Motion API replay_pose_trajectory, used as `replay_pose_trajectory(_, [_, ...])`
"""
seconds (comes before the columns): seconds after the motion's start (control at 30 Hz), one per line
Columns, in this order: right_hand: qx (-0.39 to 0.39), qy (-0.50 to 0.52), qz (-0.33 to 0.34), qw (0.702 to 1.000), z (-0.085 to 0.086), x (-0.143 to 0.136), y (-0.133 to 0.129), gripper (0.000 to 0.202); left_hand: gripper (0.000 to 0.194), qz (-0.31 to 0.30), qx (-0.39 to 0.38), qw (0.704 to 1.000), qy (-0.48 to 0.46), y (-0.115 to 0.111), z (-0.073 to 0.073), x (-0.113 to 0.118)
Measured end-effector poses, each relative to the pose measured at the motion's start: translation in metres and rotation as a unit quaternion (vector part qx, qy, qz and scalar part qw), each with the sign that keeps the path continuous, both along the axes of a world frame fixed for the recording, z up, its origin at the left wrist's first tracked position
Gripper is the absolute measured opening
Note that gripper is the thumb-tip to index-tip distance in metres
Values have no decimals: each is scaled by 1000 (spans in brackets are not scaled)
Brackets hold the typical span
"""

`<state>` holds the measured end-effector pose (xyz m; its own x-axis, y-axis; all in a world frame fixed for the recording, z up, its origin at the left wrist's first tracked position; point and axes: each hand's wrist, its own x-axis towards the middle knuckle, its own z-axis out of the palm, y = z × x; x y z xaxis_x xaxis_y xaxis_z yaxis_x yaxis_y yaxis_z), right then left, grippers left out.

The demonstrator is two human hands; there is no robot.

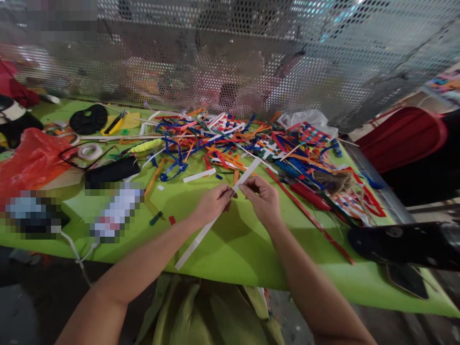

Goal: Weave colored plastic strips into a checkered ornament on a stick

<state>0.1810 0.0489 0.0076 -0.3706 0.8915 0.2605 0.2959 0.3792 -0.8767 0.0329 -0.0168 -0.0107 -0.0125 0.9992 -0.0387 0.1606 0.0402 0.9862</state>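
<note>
A long, flat white strip (196, 245) runs slantwise between my hands above the green table. My left hand (217, 203) pinches it near its middle. Close beside, my right hand (262, 196) has its thumb and fingers closed on the same strip, just right of the left hand. One end of the strip points down toward the table's front edge; the other reaches up toward the pile of coloured strips (212, 134). Another short white strip (199, 175) lies on the table behind my left hand. A red strip (312, 218) lies slanting to the right of my right hand.
The green table (230, 258) backs onto a perforated metal panel (230, 62). Woven pieces (268, 147) lie in the pile. On the left are a tape roll (89, 151), a black case (113, 172), a yellow cutter (115, 122) and a red plastic bag (39, 158). A red chair (406, 136) stands right.
</note>
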Motion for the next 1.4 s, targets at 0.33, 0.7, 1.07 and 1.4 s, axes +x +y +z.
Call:
replay_pose_trajectory(0.33, [172,-116,-6,978,-1,-3,-2,15,23,20,17,996,86,-2,4,2])
replay_pose_trajectory(0.7, [-45,123,-52,990,3,7,16,24,21,-23,-64,991,-118,2,0,-1])
replay_pose_trajectory(1.07, [-63,129,-86,986,3,7,16,26,22,-59,-84,981,-165,8,-2,-10])
replay_pose_trajectory(1.4, [-58,-13,22,998,-12,-1,5,31,21,-51,-89,991,-89,10,-2,-12])
